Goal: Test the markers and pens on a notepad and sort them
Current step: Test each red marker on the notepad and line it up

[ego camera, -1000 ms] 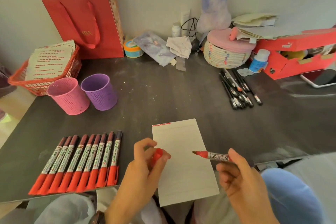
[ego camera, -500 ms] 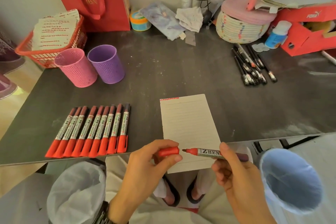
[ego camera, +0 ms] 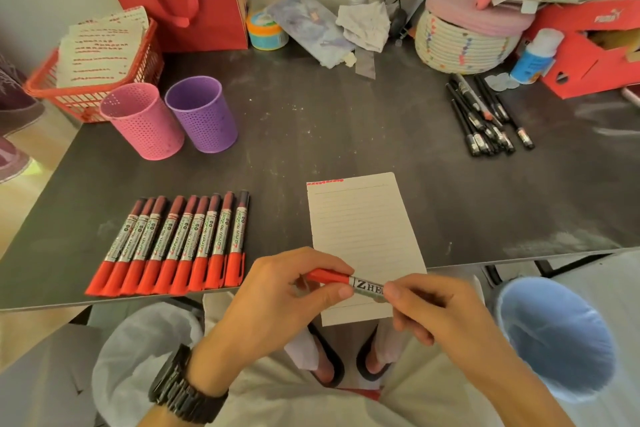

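We judge the task barely begun. The notepad on the table carries one short red scribble at its top corner and is otherwise unmarked. One red marker is held over the notepad's near end with the cap on its tip. The left hand pinches the cap in its fingers, and the right hand pinches the barrel. We count nine in the row of markers left of the notepad. The black pens far right number roughly eight, too overlapped to be sure. Nothing sticks out of the pink cup or the purple cup, so sorting seems mostly ahead.
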Demonstrator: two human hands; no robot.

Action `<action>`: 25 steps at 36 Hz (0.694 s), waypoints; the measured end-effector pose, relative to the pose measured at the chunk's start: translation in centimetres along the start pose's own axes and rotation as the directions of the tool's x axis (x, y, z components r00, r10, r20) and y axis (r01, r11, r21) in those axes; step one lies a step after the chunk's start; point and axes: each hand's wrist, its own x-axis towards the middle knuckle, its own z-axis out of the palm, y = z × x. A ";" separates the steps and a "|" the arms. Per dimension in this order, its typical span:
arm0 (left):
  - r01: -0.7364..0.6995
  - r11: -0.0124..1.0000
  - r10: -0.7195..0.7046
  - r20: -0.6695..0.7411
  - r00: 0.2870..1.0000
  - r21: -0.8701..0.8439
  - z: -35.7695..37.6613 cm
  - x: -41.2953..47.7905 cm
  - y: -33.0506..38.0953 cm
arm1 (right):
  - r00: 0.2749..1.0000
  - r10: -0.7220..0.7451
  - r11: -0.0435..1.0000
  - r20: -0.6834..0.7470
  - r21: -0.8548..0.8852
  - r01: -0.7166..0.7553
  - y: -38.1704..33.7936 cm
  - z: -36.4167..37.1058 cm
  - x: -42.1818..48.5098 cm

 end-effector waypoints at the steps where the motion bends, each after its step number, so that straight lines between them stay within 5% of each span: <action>1: 0.010 1.000 -0.010 0.019 1.000 0.005 -0.2 0.1 0.1 | 1.000 -0.011 0.998 0.014 -0.060 0.012 -0.1 -0.1 0.1; 9: 0.028 0.998 -0.023 0.109 0.994 -0.050 -1.4 1.1 0.5 | 0.994 -0.061 0.959 0.086 -0.271 0.083 -0.4 -0.6 0.1; 15: -0.082 0.970 0.097 0.053 0.994 -0.229 -2.0 2.7 1.0 | 0.999 -0.053 0.995 0.009 0.080 0.052 -1.3 0.9 0.8; 17: -0.085 0.877 0.064 -0.061 0.996 -0.473 -2.2 3.7 1.5 | 1.000 -0.030 0.981 -0.007 0.190 0.030 -1.6 1.6 1.2; 20: -0.032 0.537 -0.140 -0.126 0.982 -0.843 -2.5 5.4 2.8 | 1.000 -0.026 0.973 -0.008 0.228 0.027 -1.5 2.7 1.7; 22: -0.037 0.348 -0.213 -0.118 0.970 -0.937 -2.4 6.2 3.4 | 1.000 -0.023 0.970 -0.006 0.241 0.024 -1.4 3.4 1.9; 25: -0.074 0.207 -0.242 -0.124 0.962 -0.976 -2.0 7.0 4.1 | 1.000 -0.022 0.970 -0.019 0.243 0.026 -1.1 4.1 1.8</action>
